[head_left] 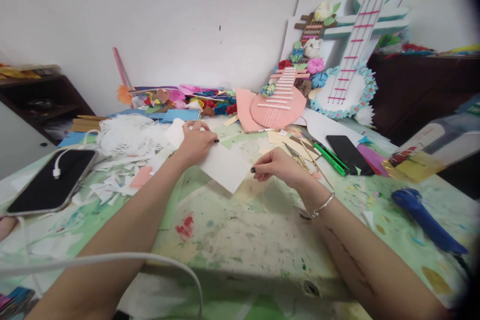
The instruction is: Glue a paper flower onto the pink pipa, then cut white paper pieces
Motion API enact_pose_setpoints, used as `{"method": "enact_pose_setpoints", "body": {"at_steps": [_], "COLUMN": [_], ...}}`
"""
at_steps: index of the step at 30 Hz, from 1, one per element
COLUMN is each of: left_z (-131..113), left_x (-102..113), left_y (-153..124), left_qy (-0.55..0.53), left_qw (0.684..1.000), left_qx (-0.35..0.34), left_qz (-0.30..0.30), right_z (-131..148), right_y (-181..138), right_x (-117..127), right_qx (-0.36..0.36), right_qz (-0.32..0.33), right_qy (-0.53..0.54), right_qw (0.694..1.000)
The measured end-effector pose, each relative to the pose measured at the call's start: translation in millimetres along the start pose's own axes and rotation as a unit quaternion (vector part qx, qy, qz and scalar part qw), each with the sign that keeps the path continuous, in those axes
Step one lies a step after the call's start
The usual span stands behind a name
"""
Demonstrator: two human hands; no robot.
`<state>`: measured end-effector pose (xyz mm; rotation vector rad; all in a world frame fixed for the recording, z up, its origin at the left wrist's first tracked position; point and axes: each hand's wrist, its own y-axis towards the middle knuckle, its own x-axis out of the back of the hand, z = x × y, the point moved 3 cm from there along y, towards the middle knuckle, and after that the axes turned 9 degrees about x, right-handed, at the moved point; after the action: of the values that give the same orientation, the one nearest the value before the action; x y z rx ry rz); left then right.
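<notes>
My left hand (pixel 197 142) lies on a white sheet of paper (pixel 225 167) in the middle of the paint-stained table (pixel 240 240), its fingers curled over the sheet's upper part. My right hand (pixel 279 166) rests just right of the sheet's lower corner, with fingers bent inward and pinched close together; I cannot make out whether anything is in them. A silver bangle is on that wrist. Scissors (pixel 300 160) lie right behind the right hand.
A phone (pixel 52 180) on a white cable lies at left beside white paper scraps (pixel 127 137). A green marker (pixel 330 159), a black phone (pixel 347 154) and a blue tool (pixel 425 220) lie at right. Paper guitars (pixel 281 102) and paper flowers stand at the back wall.
</notes>
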<state>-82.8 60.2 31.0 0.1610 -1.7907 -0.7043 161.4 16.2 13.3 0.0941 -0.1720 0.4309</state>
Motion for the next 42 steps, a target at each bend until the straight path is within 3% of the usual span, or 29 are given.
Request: {"method": "enact_pose_setpoints", "body": {"at_steps": [3, 5, 8, 11, 15, 17, 25, 30, 32, 34, 36, 39, 40, 42], "left_z": [27, 31, 10, -18, -34, -32, -30, -45, -49, -50, -53, -69, -74, -78], "left_x": [4, 6, 3, -3, -6, -6, -2, 19, 25, 21, 5, -20, -24, -28], "left_y": [2, 2, -1, -5, -10, -11, -13, -17, -19, -20, -21, -25, -26, -27], "left_qy": [0.009, 0.009, 0.023, 0.035, 0.037, 0.036, 0.016, -0.054, -0.13, -0.263, -0.436, -0.636, -0.669, -0.703], "left_qw": [0.995, 0.99, 0.994, 0.995, 0.994, 0.992, 0.987, 0.965, 0.943, 0.907, 0.84, 0.69, 0.653, 0.611], "left_qx": [0.093, 0.127, 0.101, 0.089, 0.1, 0.108, 0.103, 0.089, 0.126, 0.202, 0.291, 0.332, 0.328, 0.328], "left_qz": [-0.043, -0.056, -0.04, -0.021, -0.031, -0.052, -0.124, -0.241, -0.28, -0.258, -0.138, 0.093, 0.134, 0.158], "right_z": [-2, -2, -3, -7, -16, -16, -8, -10, -10, -9, -8, -8, -8, -8], "right_y": [1, 3, 5, 5, 4, 3, 0, 3, 3, 3, 3, 3, 3, 2], "right_x": [16, 21, 10, -13, -29, -30, -40, -30, -23, -18, -17, -24, -27, -31], "right_qx": [-0.004, 0.009, 0.036, 0.056, 0.026, 0.009, 0.019, 0.061, 0.09, 0.118, 0.133, 0.13, 0.127, 0.12], "right_qz": [-0.039, -0.076, -0.079, -0.031, -0.042, -0.064, -0.052, -0.125, -0.182, -0.225, -0.242, -0.233, -0.228, -0.22], "right_qy": [-0.006, 0.006, 0.057, 0.119, 0.183, 0.207, 0.222, 0.227, 0.234, 0.241, 0.241, 0.236, 0.235, 0.233], "right_qw": [0.999, 0.997, 0.995, 0.991, 0.982, 0.976, 0.974, 0.964, 0.951, 0.937, 0.931, 0.934, 0.936, 0.94]}}
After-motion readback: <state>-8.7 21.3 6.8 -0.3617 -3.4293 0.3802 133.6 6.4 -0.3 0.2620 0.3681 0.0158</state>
